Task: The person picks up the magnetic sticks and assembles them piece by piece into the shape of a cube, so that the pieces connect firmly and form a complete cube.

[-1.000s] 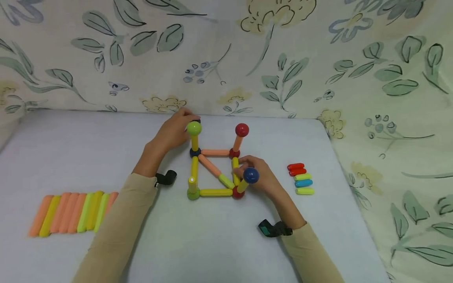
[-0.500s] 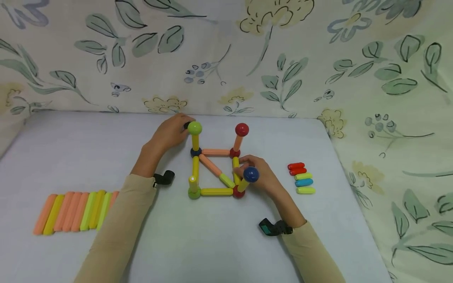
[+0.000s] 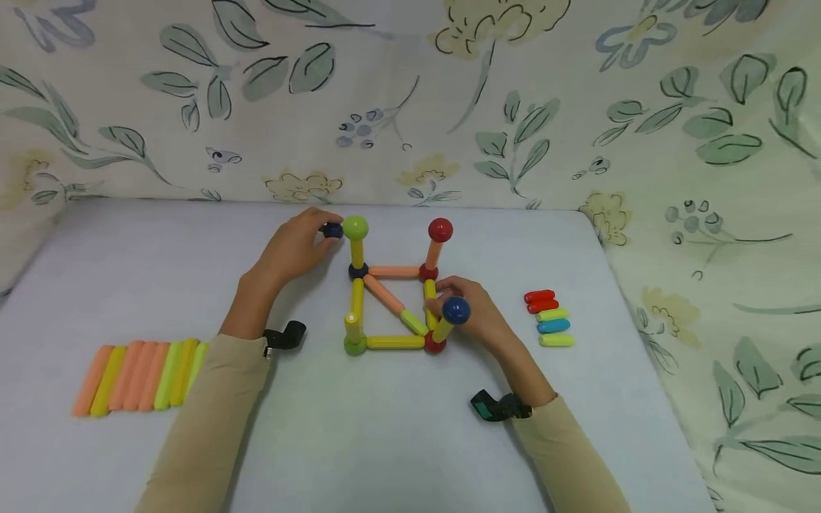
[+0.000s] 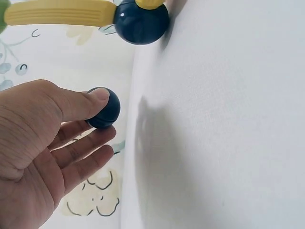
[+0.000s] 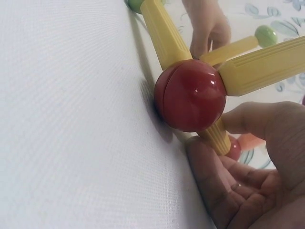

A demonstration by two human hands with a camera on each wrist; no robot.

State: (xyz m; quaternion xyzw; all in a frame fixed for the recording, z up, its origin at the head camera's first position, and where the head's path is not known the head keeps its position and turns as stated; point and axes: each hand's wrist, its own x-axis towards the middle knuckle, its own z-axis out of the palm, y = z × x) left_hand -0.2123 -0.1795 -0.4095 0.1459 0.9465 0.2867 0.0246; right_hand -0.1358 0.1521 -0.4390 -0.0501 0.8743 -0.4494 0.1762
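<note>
A frame of yellow and orange rods (image 3: 395, 343) joined by coloured balls stands mid-table, with upright rods at its corners. Green, red and blue balls cap three uprights; the near-left upright (image 3: 351, 326) has no ball on top. My left hand (image 3: 291, 246) pinches a loose dark blue ball (image 4: 106, 109) between thumb and fingers, just left of the green ball (image 3: 355, 228). My right hand (image 3: 471, 310) pinches the frame's right-side yellow rod (image 5: 217, 138), behind the near-right red ball (image 5: 193, 95).
A row of orange, yellow and green rods (image 3: 137, 376) lies at the left, partly covered by my left sleeve (image 3: 205, 420). Several short red, green and blue rods (image 3: 553, 325) lie at the right. A floral cloth (image 3: 410, 100) hangs behind the white table (image 3: 385, 442).
My left hand has drawn back slightly left and down from behind the green ball, so the dark blue ball shows more. My right hand keeps its hold on the frame.
</note>
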